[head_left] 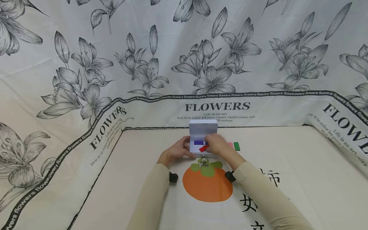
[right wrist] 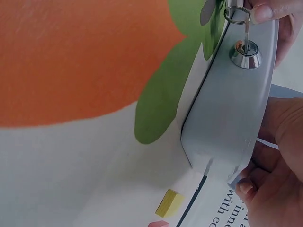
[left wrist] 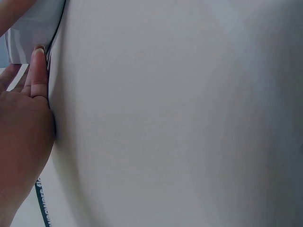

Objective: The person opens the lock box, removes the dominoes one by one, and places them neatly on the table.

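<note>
Tabletop nook (head_left: 135, 156) (floral cloth walls (head_left: 181, 60))

We've both arms (head_left: 150, 195) out fwd: our L grip (head_left: 176, 150) w/ thumb (head_left: 189, 154) across, our R grip (head_left: 217, 143) w/ fingers (right wrist: 265, 155) bent.

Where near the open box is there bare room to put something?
Bare: the table between the left hand and the left flowered cloth, and right of the green block. Crowded: inside the box, around the blue block, red block and right hand; beside the pink block.
</note>
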The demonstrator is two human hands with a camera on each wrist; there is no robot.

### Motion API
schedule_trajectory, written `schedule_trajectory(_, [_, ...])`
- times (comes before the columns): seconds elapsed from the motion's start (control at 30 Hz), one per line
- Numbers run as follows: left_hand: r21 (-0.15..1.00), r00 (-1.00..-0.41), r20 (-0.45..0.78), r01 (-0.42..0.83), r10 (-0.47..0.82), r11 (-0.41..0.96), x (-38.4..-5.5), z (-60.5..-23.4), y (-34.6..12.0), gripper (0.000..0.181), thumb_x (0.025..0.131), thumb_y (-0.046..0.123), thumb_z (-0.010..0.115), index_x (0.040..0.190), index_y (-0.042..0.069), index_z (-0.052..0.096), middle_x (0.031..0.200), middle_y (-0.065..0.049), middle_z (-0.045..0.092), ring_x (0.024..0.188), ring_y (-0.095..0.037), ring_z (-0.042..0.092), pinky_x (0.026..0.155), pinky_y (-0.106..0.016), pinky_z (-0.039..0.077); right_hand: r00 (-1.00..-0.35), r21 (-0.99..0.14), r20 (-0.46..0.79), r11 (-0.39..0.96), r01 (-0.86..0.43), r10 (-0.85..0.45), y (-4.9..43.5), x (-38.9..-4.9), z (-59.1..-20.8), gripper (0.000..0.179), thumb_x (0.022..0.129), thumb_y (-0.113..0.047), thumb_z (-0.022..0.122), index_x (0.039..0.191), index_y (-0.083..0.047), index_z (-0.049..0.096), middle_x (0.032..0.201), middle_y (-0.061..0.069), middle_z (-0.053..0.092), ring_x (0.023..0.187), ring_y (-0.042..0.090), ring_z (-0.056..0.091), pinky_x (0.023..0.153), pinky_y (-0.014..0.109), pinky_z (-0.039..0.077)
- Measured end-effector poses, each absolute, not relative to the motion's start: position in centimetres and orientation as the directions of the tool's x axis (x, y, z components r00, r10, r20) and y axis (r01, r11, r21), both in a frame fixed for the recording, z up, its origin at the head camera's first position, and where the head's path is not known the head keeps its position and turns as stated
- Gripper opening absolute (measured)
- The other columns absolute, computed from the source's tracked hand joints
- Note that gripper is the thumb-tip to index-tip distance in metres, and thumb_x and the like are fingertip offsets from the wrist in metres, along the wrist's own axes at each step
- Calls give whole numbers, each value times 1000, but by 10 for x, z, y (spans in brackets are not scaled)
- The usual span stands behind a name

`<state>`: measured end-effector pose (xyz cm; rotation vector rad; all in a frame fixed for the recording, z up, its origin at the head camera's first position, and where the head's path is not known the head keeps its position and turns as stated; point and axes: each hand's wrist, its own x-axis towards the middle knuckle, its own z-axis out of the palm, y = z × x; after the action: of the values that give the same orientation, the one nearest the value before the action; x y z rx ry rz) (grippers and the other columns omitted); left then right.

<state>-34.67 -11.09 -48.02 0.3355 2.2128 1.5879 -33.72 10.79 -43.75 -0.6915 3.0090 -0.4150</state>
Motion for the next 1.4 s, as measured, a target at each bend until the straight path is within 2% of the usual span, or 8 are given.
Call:
schedule_trajectory(0.1, [944, -893, -177, -35, 415, 328, -347, -480, -111, 98, 72, -6, 86, 155, 13, 37, 114, -11, 54, 93, -17, 50, 88, -32, 40, -910, -301, 10, 867, -398, -414, 106, -338, -438, 25, 82, -5, 80, 106, -1, 72, 88, 7, 67, 78, 23, 57, 76, 39, 50])
schedule_trajectory(0.2, [942, -892, -184, -40, 413, 332, -347, -479, -111, 98, 72, -5, 87, 155, 14, 37, 113, -10, 54, 93, -17, 50, 89, -33, 40, -913, -323, 11, 863, -389, -407, 104, -339, -438, 22, 83, -5, 79, 103, -2, 73, 86, 6, 67, 76, 22, 57, 74, 38, 50])
schedule_trajectory(0.33, [942, -892, -187, -44, 411, 332, -347, -478, -112, 97, 73, -4, 87, 155, 14, 37, 116, -10, 54, 93, -17, 49, 89, -33, 39, -910, -327, 38, 855, -402, -414, 102, -342, -440, 8, 85, -7, 79, 87, -5, 71, 76, 3, 64, 69, 21, 55, 68, 35, 46])
schedule_trajectory(0.53, [945, -893, -177, -36, 414, 325, -347, -479, -112, 97, 73, -6, 86, 155, 11, 37, 117, -13, 54, 92, -17, 50, 88, -31, 40, -907, -321, 64, 852, -414, -416, 99, -342, -441, 16, 86, -11, 80, 77, -8, 67, 70, 2, 60, 65, 20, 53, 64, 33, 44])
schedule_trajectory(0.73, [942, -894, -187, -46, 408, 333, -348, -478, -112, 98, 73, -5, 86, 155, 13, 37, 125, -10, 53, 93, -17, 50, 88, -32, 40, -921, -340, 54, 860, -381, -386, 96, -342, -443, 22, 87, -18, 82, 76, -8, 65, 68, 2, 60, 63, 18, 53, 61, 32, 43])
schedule_trajectory(0.9, [939, -897, -194, -52, 397, 341, -348, -478, -112, 97, 72, -4, 87, 155, 14, 38, 133, -9, 51, 93, -17, 50, 87, -32, 40, -934, -376, 26, 863, -339, -355, 95, -340, -444, 26, 85, -27, 85, 84, -7, 69, 70, 2, 61, 63, 18, 53, 60, 31, 42])
schedule_trajectory(1.2, [938, -894, -188, -41, 407, 343, -346, -478, -112, 99, 73, -4, 86, 156, 12, 36, 116, -12, 55, 92, -17, 50, 88, -32, 40, -943, -375, 19, 872, -315, -332, 92, -340, -447, 32, 81, -29, 88, 79, -7, 66, 68, 3, 61, 63, 18, 53, 61, 31, 42])
schedule_trajectory(1.4, [935, -897, -196, -48, 397, 351, -344, -479, -112, 99, 72, -2, 87, 156, 14, 37, 117, -8, 55, 95, -19, 50, 90, -34, 40, -948, -363, 18, 881, -303, -319, 90, -339, -449, 32, 80, -31, 88, 76, -9, 66, 67, 2, 62, 64, 19, 55, 62, 32, 43])
